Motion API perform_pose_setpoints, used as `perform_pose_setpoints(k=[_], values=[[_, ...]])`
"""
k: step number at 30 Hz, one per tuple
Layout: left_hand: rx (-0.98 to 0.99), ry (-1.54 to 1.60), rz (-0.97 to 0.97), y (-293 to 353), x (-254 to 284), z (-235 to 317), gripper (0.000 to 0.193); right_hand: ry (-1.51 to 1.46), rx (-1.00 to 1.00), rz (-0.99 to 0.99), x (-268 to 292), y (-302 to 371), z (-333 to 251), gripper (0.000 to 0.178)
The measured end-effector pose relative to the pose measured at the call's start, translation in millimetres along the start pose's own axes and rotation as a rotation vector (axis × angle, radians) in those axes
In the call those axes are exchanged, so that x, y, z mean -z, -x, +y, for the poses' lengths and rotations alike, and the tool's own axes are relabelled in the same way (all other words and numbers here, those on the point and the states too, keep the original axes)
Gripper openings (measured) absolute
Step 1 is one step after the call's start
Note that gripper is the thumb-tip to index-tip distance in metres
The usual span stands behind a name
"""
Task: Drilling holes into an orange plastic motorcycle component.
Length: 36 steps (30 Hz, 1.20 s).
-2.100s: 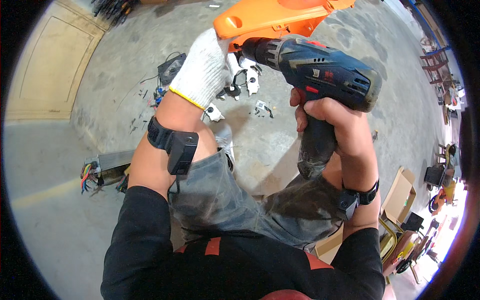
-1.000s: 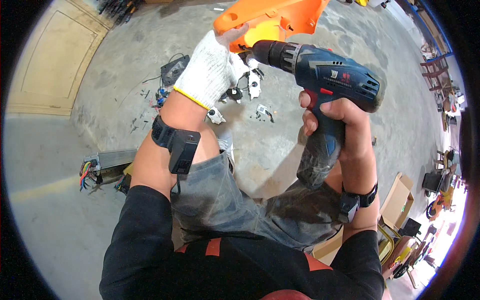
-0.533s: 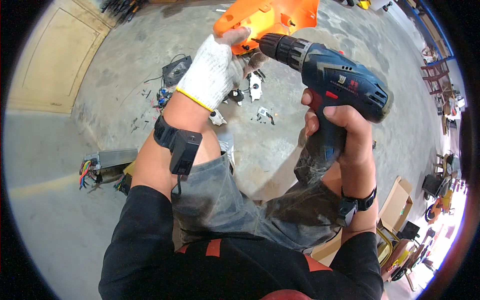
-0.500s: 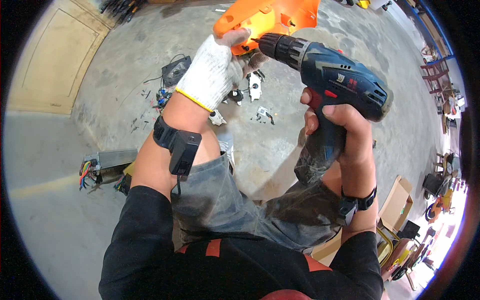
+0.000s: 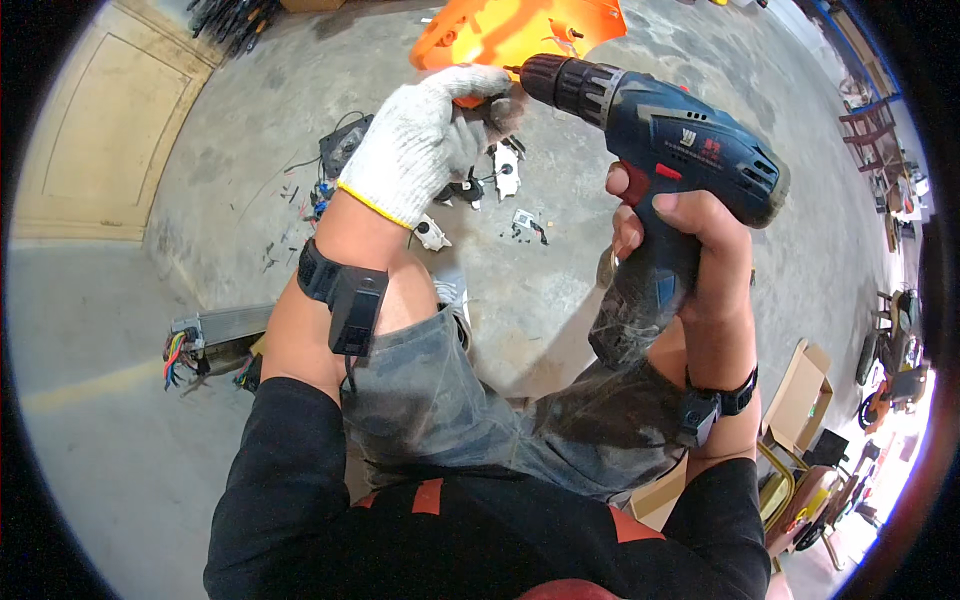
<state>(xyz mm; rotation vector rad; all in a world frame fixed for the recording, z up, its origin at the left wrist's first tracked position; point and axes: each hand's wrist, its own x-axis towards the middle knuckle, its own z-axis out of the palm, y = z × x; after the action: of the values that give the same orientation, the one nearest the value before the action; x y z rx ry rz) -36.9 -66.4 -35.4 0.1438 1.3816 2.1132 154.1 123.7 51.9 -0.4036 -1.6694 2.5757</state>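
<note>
My left hand [image 5: 405, 145], in a white knitted glove with a yellow cuff, is closed at the near edge of an orange plastic shell [image 5: 490, 30]. Its fingers cover part of that edge; the fingertips are slightly blurred. A dark blue cordless drill [image 5: 690, 145] is in my bare right hand [image 5: 705, 235], whose fingers wrap the handle near the red trigger. The drill's black chuck [image 5: 555, 80] points left, and its short bit [image 5: 514, 70] ends right by the left fingertips. Whether the bit touches them or a screw, I cannot tell.
On the concrete floor lie white plastic parts [image 5: 507, 170], a black box-shaped part [image 5: 343, 148] and small loose pieces. A metal-cased unit with coloured wires [image 5: 180, 350] is at left. An open cardboard box [image 5: 800, 395] stands at right, beside assorted clutter. A cream panel [image 5: 115, 130] is far left.
The shell and my left hand have shifted slightly left. My left fingers have moved up beside the bit's tip, covering more of the shell's edge. The drill has risen a little to the right.
</note>
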Motion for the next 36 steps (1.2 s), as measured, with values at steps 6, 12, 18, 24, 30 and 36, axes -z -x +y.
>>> perform_pose_setpoints(k=[6, 12, 18, 24, 30, 36], values=[[0.029, 0.221, 0.039, 15.9, -26.7, 13.8, 0.014, -0.029, 0.002, -0.019, 3.6, 0.7, 1.3, 0.045], [-0.035, 0.308, -0.094, 20.3, -26.7, 8.2, 0.013, -0.099, 0.037, 0.004, 5.3, -0.3, 0.3, 0.041], [0.13, 0.376, -0.105, 14.5, -21.4, 14.4, 0.016, -0.054, 0.518, 0.252, 17.0, -18.2, -12.4, 0.043], [0.196, 0.391, -0.161, 27.5, -33.8, 21.2, 0.015, 0.336, 0.683, 0.619, 83.5, -57.3, -33.9, 0.049], [0.266, 0.273, 0.001, 39.7, -43.9, 17.6, 0.023, 0.406, 0.576, 0.614, 97.8, -57.7, -34.7, 0.044], [0.438, 0.159, -0.452, 38.2, -28.4, 21.9, 0.025, 0.366, 0.368, 0.546, 92.1, -46.7, -29.5, 0.044]])
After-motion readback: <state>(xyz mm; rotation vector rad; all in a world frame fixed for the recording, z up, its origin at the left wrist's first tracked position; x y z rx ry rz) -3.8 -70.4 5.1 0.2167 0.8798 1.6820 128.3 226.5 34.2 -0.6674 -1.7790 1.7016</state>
